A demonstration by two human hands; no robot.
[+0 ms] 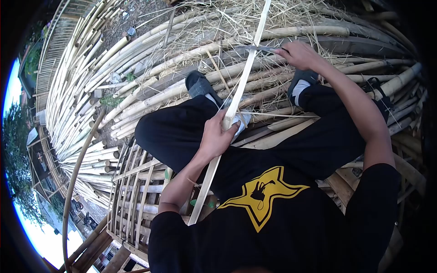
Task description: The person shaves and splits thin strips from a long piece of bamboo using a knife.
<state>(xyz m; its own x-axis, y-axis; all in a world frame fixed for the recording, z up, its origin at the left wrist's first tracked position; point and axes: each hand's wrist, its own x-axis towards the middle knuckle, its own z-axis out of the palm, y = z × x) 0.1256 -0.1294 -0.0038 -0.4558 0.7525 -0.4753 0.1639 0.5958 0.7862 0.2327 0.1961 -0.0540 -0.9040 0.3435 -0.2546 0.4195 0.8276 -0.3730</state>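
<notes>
Left fingers (pixel 231 131): clamped together around the strip (pixel 243 84).
Left hand (pixel 215 140): low over the lap, nearer the shirt (pixel 300 232) than the other one.
Right fingers (pixel 283 53): wrapped closed around the near end of the knife (pixel 263 48).
Right hand (pixel 302 55): reaching well forward, to the right of the strip, above the right shoe (pixel 300 81).
Knife: set crosswise at the strip, pointing left; cannot tell whether pressed in or merely touching.
Strip: long, pale and flat, slanting from the top edge of view, past the knife, through the left hand, then down beside the shirt.
White patch (pixel 243 121): just beside the left hand, partly hidden, of unclear kind.
Left shoe (pixel 198 85): dark, on the other side of the strip from the right one, amid poles (pixel 325 31).
Slivers (pixel 293 12): thin, strewn thickly over the poles ahead.
Shirt: black, with a yellow emblem (pixel 271 195).
Lattice (pixel 138 191): slatted, near the left elbow.
Curved rod (pixel 73 191): farther left, bowed upright.
</notes>
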